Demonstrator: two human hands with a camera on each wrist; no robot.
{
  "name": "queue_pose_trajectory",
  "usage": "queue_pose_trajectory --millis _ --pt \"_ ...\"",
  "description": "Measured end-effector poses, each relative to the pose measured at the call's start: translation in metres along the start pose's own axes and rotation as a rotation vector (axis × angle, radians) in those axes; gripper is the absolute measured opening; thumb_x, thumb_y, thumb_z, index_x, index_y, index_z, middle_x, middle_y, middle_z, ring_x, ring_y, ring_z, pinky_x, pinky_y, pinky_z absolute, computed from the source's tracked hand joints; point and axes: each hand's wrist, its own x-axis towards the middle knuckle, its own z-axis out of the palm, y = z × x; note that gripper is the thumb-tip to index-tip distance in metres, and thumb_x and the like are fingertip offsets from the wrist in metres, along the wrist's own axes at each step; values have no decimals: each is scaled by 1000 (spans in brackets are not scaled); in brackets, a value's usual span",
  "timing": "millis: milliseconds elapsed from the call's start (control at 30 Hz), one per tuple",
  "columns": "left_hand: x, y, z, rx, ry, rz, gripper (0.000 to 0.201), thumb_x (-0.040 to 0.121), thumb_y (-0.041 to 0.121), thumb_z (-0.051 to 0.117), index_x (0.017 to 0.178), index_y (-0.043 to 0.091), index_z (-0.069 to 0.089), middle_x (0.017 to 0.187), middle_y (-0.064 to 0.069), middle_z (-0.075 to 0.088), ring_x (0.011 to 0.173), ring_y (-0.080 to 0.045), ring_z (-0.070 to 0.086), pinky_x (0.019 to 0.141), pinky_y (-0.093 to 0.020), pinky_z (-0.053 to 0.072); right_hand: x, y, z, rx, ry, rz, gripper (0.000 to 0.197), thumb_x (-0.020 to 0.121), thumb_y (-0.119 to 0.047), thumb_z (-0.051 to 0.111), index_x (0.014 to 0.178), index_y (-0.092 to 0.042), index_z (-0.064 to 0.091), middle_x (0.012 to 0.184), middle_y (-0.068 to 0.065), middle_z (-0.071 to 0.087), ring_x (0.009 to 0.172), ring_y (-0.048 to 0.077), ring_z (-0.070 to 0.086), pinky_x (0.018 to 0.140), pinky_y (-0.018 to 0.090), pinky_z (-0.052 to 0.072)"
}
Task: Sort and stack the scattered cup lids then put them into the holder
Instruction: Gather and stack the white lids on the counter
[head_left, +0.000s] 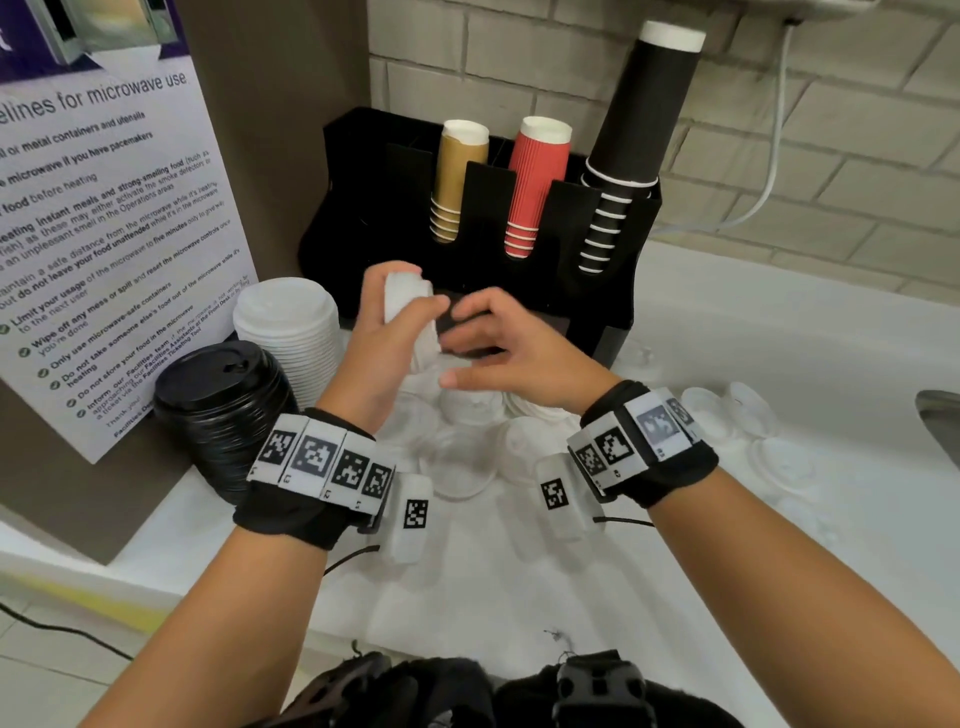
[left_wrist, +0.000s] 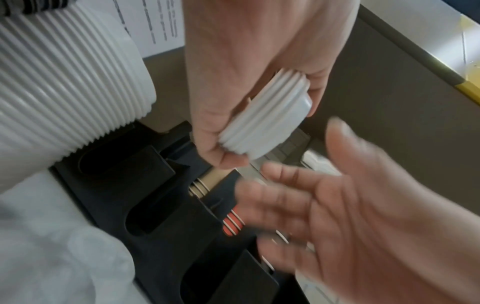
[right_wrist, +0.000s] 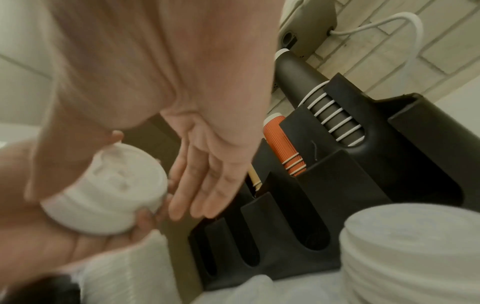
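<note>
L hand (head_left: 387, 332) gripping small white lid stack (head_left: 410, 312) in front of black holder (head_left: 613, 249); my R hand (head_left: 498, 348) just beside, fingers loose, holding nothing.

This is a shared workplace pantry or break-room kitchenette. At the upper left leans a printed notice (head_left: 98, 218) of microwave guidelines mentioning a facilities team. A black cup holder (head_left: 613, 244) with stacked paper cups (head_left: 535, 182) stands on a white worktop (head_left: 779, 332) against a tiled wall (head_left: 857, 156), with a sink edge (head_left: 940, 415) at right.
</note>
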Motion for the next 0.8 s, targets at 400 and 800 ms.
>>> queue_pose_trajectory --millis 400,800 --pt "12 14 -23 19 -35 -24 30 74 23 62 100 31 52 93 0 53 80 -17 54 65 -26 47 -12 30 41 -1154 -536 -26 21 77 -28 72 97 -22 67 111 1 48 102 20 37 74 30 25" --pt "5 1 -23 112 -88 -105 24 75 42 68 96 38 57 108 -7 50 97 -26 51 87 -44 45 -10 16 14 -837 -459 -31 28 73 -33 75 94 -27 59 89 -18 48 92 10 38 81 29 31"
